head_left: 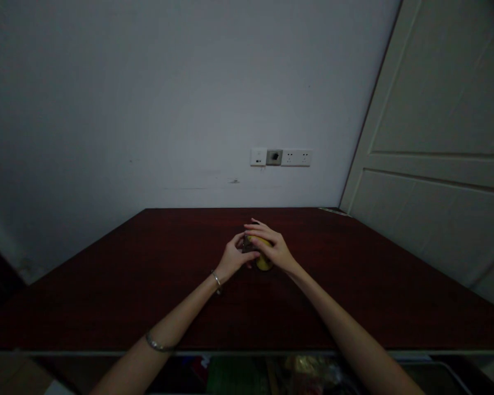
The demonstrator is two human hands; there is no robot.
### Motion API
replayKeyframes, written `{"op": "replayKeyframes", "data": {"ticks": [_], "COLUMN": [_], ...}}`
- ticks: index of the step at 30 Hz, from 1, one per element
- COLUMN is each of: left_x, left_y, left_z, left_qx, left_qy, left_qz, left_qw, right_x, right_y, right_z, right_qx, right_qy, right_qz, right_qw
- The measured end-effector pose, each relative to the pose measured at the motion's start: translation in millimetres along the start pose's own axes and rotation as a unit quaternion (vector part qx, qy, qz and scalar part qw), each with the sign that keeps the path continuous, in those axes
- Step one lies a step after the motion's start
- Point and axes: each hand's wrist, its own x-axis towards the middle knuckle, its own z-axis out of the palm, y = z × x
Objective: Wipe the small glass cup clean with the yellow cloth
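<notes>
Both hands meet near the middle of the dark red table (168, 241). Between them is a small yellow object with a rounded lower edge (264, 263), close to the tabletop; its kind is hard to make out in the dim light. My right hand (274, 247) curves over its top and side, fingers reaching left. Next to it a small dark, partly shiny thing (246, 244) shows between the hands. Around that dark thing curl the thumb and fingers of my left hand (233, 257). Whether the two things are joined cannot be told.
A white wall with a row of sockets and a switch (280, 158) rises behind the table. At the right stands a pale panelled door (440, 175). Below the table's front edge is an open space with a green item (236, 376) and a shiny wrapped item (315, 370).
</notes>
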Motion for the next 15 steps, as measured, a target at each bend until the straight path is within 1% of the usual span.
{"op": "replayKeyframes", "data": {"ticks": [2,4,6,9,10,12,15], "left_x": [-1,-2,-3,-3,-3,-2,-1], "left_y": [-1,-2,-2,-2,-3,-4,-5], "left_z": [0.4,0.7,1.3,2.7,3.1,3.5,3.3], "left_qx": [-0.010,-0.012,-0.012,-0.017,-0.017,-0.015,-0.012], "left_qy": [-0.003,-0.010,-0.016,-0.018,-0.016,-0.013,-0.004], "left_qz": [0.002,0.002,0.004,0.004,0.000,-0.005,0.003], "left_qw": [1.000,1.000,1.000,1.000,1.000,1.000,1.000], "right_x": [0,1,2,4,3,2,-1], "right_y": [1,2,4,9,10,11,8], "right_z": [2,2,1,1,2,5,10], "right_qx": [-0.005,0.007,0.030,0.055,0.056,0.048,0.013], "right_qy": [-0.001,0.015,0.041,0.077,0.088,0.101,0.082], "right_qz": [-0.011,-0.002,0.034,0.108,0.121,0.111,0.038], "right_qw": [1.000,1.000,0.998,0.990,0.987,0.988,0.996]}}
